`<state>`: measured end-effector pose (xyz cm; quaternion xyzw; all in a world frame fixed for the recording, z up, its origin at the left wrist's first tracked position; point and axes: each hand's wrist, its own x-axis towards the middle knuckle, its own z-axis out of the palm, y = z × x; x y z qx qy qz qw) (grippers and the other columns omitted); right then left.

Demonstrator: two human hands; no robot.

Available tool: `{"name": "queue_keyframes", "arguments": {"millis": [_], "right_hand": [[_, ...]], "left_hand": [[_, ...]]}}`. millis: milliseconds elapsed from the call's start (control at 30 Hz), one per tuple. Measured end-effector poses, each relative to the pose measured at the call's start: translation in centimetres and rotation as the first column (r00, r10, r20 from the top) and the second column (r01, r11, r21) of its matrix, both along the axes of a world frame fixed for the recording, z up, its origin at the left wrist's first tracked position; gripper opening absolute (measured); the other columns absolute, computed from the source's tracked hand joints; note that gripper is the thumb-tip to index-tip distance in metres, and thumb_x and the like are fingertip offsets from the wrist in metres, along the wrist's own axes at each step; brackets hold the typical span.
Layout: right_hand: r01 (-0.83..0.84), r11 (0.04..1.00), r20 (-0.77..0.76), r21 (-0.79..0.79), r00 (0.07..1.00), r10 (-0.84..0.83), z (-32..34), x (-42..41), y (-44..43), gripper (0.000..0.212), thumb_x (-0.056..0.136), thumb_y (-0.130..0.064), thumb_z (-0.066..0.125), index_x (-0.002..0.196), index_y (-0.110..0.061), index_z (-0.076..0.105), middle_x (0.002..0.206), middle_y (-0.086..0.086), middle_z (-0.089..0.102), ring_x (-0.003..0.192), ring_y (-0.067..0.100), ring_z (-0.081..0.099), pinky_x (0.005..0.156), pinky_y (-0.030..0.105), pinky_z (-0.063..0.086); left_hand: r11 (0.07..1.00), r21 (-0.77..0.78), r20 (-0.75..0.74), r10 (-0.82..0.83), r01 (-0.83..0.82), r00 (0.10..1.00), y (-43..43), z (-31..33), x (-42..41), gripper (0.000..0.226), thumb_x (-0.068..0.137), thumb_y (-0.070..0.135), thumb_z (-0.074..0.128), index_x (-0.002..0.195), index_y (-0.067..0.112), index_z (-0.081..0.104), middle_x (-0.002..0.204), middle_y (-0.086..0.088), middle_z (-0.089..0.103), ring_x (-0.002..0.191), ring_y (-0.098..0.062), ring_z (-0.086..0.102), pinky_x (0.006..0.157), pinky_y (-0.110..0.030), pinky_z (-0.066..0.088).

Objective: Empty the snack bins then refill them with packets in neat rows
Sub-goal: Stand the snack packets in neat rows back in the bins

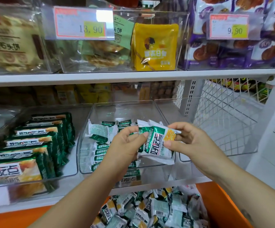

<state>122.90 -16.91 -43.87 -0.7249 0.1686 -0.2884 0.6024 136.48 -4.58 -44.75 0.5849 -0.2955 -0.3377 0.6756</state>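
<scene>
A small stack of green-and-white snack packets point(156, 143) sits between both hands above the middle clear bin point(163, 112). My left hand point(125, 145) grips the stack's left side, thumb on top. My right hand point(189, 139) pinches its right edge. Inside the middle bin, several matching packets point(100, 150) stand in a row along the left wall, with a few loose ones behind. Below the shelf, an orange crate point(222, 199) holds a heap of the same packets point(150, 209).
The left bin point(62, 176) holds larger green packets in rows. The right clear bin point(232, 145) holds nothing. On the upper shelf point(133, 76) stand bins of yellow, beige and purple snacks with price tags. A white wire mesh panel point(224, 92) stands behind.
</scene>
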Motion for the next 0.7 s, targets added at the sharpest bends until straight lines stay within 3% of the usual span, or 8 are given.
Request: {"name": "queue_keyframes", "arguments": {"millis": [100,167,267,367,467,533,633,700], "right_hand": [[-0.008,1.0,0.002,0.006,1.0,0.008,0.0,0.0,0.0,0.046,0.054,-0.028,0.076,0.097,-0.017,0.061,0.094,0.004,0.071,0.083,0.029,0.064,0.077,0.03,0.056],[-0.023,1.0,0.005,0.005,1.0,0.023,0.1,0.0,-0.1,0.041,0.058,-0.025,0.077,0.094,-0.017,0.06,0.089,-0.001,0.07,0.073,0.018,0.062,0.068,0.022,0.054],[-0.072,0.997,-0.048,-0.017,0.996,0.071,0.2,0.2,-0.7,0.026,0.072,-0.014,0.077,0.09,-0.019,0.06,0.086,-0.005,0.07,0.071,0.007,0.064,0.063,0.018,0.052],[0.024,0.999,-0.038,-0.047,0.999,-0.026,0.4,0.7,-2.5,0.015,0.077,-0.022,0.073,0.088,-0.022,0.062,0.082,-0.009,0.066,0.072,-0.001,0.062,0.072,0.018,0.052],[0.175,0.969,-0.099,-0.172,0.976,-0.194,-0.3,1.0,-4.9,0.014,0.083,-0.026,0.071,0.094,-0.026,0.062,0.09,-0.014,0.063,0.081,0.001,0.059,0.077,0.013,0.046],[0.144,0.963,-0.179,-0.226,0.966,-0.186,-1.3,1.2,-5.8,0.019,0.085,-0.025,0.07,0.1,-0.029,0.06,0.102,-0.011,0.063,0.085,0.001,0.059,0.08,0.016,0.047],[0.068,0.976,-0.222,-0.205,0.968,-0.114,-2.3,1.5,-6.0,0.021,0.085,-0.024,0.07,0.101,-0.033,0.059,0.109,-0.013,0.063,0.083,-0.001,0.061,0.065,0.009,0.048],[0.055,0.984,-0.207,-0.17,0.974,-0.09,-2.5,1.7,-6.4,0.022,0.084,-0.024,0.071,0.1,-0.033,0.06,0.11,-0.013,0.064,0.081,0.001,0.063,0.065,0.011,0.049]], "left_hand": [[0.997,0.058,0.099,-0.064,0.059,0.993,0.3,-0.2,-0.7,0.04,0.079,0.042,0.061,0.112,0.019,0.059,0.091,0.001,0.075,0.077,-0.008,0.068,0.068,-0.025,0.05],[0.993,0.08,0.161,-0.095,0.083,0.982,0.4,-0.2,-0.9,0.055,0.065,0.042,0.069,0.115,0.023,0.056,0.102,0.003,0.073,0.085,-0.006,0.068,0.069,-0.022,0.052],[0.991,0.118,0.275,-0.094,0.064,0.957,0.6,0.0,-0.8,0.052,0.069,0.018,0.077,0.116,0.025,0.054,0.103,0.006,0.072,0.092,-0.009,0.069,0.072,-0.022,0.054],[0.991,0.131,0.364,-0.022,-0.028,0.931,0.3,0.4,0.5,0.046,0.077,0.005,0.074,0.112,0.028,0.054,0.098,0.008,0.072,0.086,-0.007,0.069,0.073,-0.022,0.054],[0.973,0.117,0.413,0.134,-0.198,0.901,-1.5,1.2,2.8,0.045,0.078,0.012,0.076,0.113,0.026,0.053,0.105,0.005,0.069,0.087,-0.008,0.067,0.082,-0.031,0.054],[0.955,0.129,0.443,0.184,-0.266,0.877,-3.5,1.8,4.2,0.056,0.073,0.021,0.08,0.12,0.02,0.05,0.11,0.002,0.066,0.094,-0.013,0.065,0.09,-0.038,0.052],[0.935,0.216,0.533,0.129,-0.282,0.836,-6.6,2.2,5.9,0.058,0.068,0.033,0.077,0.117,0.015,0.052,0.106,-0.002,0.067,0.095,-0.019,0.065,0.094,-0.043,0.051],[0.932,0.273,0.556,0.05,-0.239,0.83,-8.4,1.9,6.7,0.043,0.069,0.03,0.075,0.106,0.014,0.06,0.099,-0.006,0.07,0.092,-0.024,0.067,0.091,-0.047,0.052]]}}
